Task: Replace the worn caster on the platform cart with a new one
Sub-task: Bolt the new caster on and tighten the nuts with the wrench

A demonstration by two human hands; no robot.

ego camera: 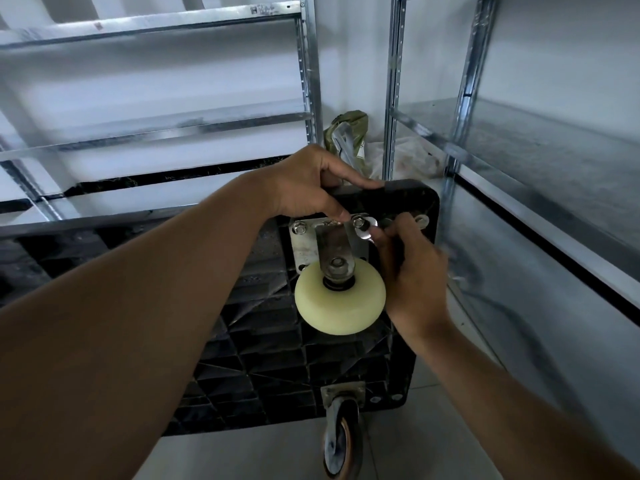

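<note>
The cream caster (340, 299), stiff and probably weighty, sits at the top corner of the upturned platform cart (277, 358); best steadied by its plate (303, 244). The left hand (301, 183) has its fingers clasped on the cart edge above the caster. The right hand (415, 271) has its fingers grasping a wrench (369, 233) on the caster's top nut (357, 222).

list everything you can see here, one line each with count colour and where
cart: one, black, tipped up, ribbed underside toward the camera
cream caster: one, cream wheel, steel bracket, cart's upper corner
worn caster: one, grey, orange-brown wheel, lower corner
nuts: two seen, silver, top of the cream caster's plate
wrench: one, silver, at the right-hand nut
racks: two, bare metal, behind and to the right
bag: one, green, between the racks
floor: pale tiles, below
left hand: grips the cart's top edge
right hand: holds the wrench
</note>
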